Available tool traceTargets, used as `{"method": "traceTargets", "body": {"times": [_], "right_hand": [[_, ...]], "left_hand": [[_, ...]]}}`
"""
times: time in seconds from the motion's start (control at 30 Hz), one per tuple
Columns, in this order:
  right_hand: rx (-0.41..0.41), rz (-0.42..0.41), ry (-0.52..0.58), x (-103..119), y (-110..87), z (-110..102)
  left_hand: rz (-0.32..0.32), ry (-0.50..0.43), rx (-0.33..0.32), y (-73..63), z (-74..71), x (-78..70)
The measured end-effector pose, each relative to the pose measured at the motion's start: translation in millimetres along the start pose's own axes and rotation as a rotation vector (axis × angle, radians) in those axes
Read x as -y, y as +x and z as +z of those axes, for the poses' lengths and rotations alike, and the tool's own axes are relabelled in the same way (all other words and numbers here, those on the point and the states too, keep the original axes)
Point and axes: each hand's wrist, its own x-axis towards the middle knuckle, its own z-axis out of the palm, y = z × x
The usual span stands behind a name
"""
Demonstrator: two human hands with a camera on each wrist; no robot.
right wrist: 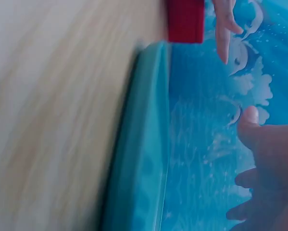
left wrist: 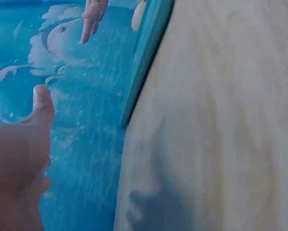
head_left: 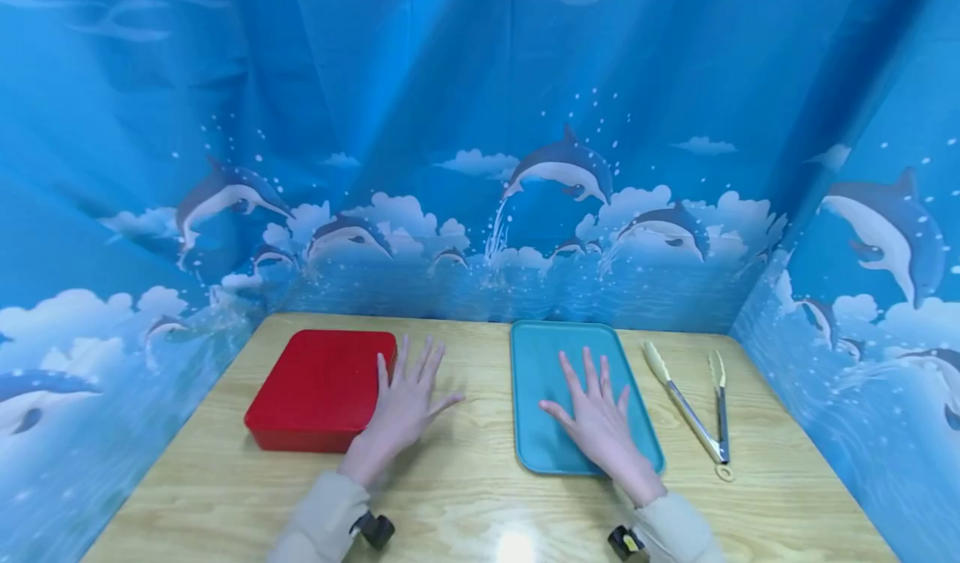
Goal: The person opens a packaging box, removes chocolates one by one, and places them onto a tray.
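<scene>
My left hand (head_left: 405,401), fingers spread and holding nothing, hovers beside the right edge of a red box (head_left: 322,384). In the head view it overlaps that edge. Fingers of my right hand (head_left: 597,421) are spread too, palm down above the teal tray (head_left: 543,455), with nothing in them. Both wrist views show the hands raised over the table, and the tray's raised rim (right wrist: 139,159) runs beneath the right one. To the right of the tray lie metal tongs (head_left: 693,417) with pale tips, their arms spread apart and a ring at the joined end.
A light wooden table (head_left: 465,505) carries everything. Blue curtains (head_left: 450,72) printed with dolphins and clouds stand along its back and sides. The red box is at the left, close to the back edge, and the tray reaches nearly to that edge.
</scene>
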Motion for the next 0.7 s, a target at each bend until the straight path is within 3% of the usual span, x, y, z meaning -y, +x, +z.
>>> {"method": "traceTargets", "body": {"times": [0.2, 0.33, 0.53, 0.7], "right_hand": [[-0.027, -0.036, 0.212, 27.4, 15.4, 0.4], [-0.045, -0.056, 0.361, 49.8, 24.1, 4.6], [-0.073, -0.17, 0.518, 87.2, 36.9, 20.9], [0.007, -0.255, 0.689, 117.9, 45.0, 39.8]], "left_hand": [[0.035, -0.135, -0.063, 4.0, -19.3, 20.7], [0.025, -0.21, -0.127, 2.2, -35.5, 41.5], [-0.091, -0.292, -0.163, -9.9, -66.5, 79.4], [-0.193, -0.318, -0.191, -29.4, -87.3, 111.9]]}}
